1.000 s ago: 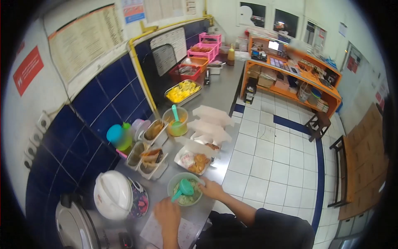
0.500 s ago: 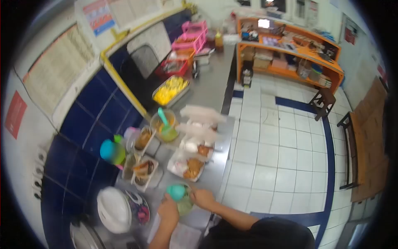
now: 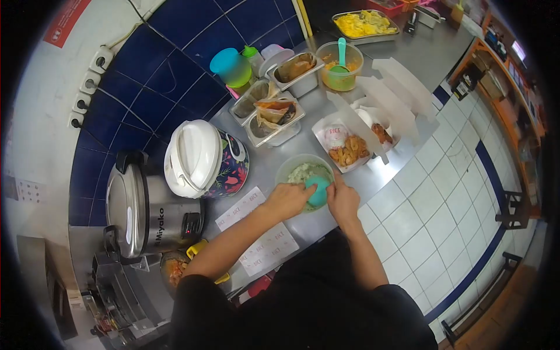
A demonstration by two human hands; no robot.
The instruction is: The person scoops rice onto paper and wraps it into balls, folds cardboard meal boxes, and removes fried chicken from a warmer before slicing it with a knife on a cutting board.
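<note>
Turquoise plastic scoop in hand, the person works at a round, pale translucent plastic bowl of whitish-green, rice-like food, on the counter close to the body. Half a second ago the scoop's cup was at the bowl's far side; now it lies over the side next to the right hand, which suggests that the food is being gathered or pressed there. Whether the cup is loaded cannot be told. The left hand is closed at the scoop, hiding its handle, while the right one grips the bowl's rim. The view has also swung toward the counter's near end, bringing a silver metal rice cooker fully into sight, with "Miyako" lettered on its side. Red "RICE" print repeats on white paper beneath the left forearm, and again on a white wrapped bundle beside golden fried pieces in an open white carton. Writing on the red wall sign is too small to read.
</note>
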